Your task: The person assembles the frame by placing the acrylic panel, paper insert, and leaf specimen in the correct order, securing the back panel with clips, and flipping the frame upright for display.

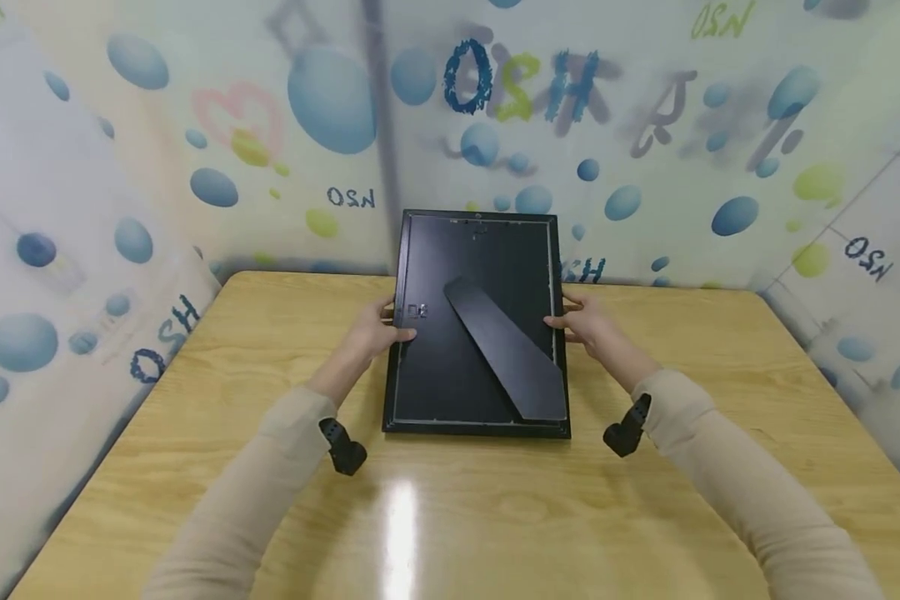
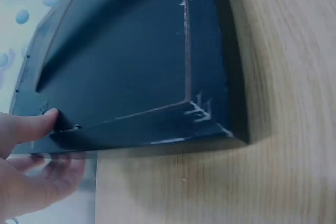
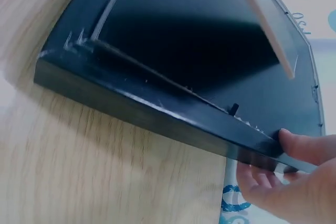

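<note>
A black picture frame stands tilted over the table with its back toward me. Its easel leg slants across the backing from the middle to the lower right corner. My left hand grips the left edge, thumb on the backing and fingers behind; the left wrist view shows that same hand at the frame's side. On the opposite edge my right hand holds on likewise, and in the right wrist view its thumb presses the back rim. The frame's front is hidden.
The wooden table spreads around the frame. Behind it rises a pale wall covering with blue and green spots and lettering, continuing along both sides. A dark camera mount sits on the left wrist, another camera mount on the right.
</note>
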A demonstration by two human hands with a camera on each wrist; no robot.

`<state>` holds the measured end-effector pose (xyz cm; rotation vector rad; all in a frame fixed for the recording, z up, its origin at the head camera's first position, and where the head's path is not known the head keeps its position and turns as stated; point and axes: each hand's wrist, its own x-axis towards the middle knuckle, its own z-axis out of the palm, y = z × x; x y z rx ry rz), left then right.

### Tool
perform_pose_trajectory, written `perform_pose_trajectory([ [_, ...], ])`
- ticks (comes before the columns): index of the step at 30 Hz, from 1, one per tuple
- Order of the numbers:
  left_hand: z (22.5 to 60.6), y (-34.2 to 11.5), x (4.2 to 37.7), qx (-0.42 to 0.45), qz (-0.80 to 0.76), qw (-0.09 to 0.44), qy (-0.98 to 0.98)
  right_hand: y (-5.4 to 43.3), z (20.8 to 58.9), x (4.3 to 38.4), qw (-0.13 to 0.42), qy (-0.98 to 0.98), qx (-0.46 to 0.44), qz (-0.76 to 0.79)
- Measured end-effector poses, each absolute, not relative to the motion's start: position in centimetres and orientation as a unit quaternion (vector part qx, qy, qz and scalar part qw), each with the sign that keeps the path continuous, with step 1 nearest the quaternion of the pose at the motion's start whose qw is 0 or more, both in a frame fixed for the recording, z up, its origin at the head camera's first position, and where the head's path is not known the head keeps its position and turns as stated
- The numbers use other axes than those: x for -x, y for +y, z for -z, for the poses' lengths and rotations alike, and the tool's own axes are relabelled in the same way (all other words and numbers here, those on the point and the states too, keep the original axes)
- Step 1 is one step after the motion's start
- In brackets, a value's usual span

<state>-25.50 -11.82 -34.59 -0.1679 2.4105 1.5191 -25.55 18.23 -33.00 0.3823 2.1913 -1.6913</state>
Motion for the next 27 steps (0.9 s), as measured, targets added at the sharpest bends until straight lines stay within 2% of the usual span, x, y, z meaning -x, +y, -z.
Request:
perform_pose_trajectory([
  [6,34.0,-11.8,24.9,0.036,-0.537,0.110,0.836,19.1,32.1,24.4,0.132,0.749,-0.137,0.635],
  [11,33.5,-11.7,24.7,0.003,-0.539,0.055,0.840,19.7,31.3,23.6,0.088,0.742,-0.100,0.657],
  [19,32.5,-10.5,25.2,-0.041,-0.559,-0.051,0.827,20.6,30.5,23.8,-0.025,0.761,-0.043,0.647],
  [23,32.3,-9.7,25.8,-0.057,-0.588,-0.095,0.801,20.9,30.6,24.3,-0.079,0.720,-0.023,0.689],
  [27,32.6,-9.1,26.5,-0.080,-0.605,-0.123,0.783,21.3,31.0,24.9,-0.107,0.671,0.000,0.734],
])
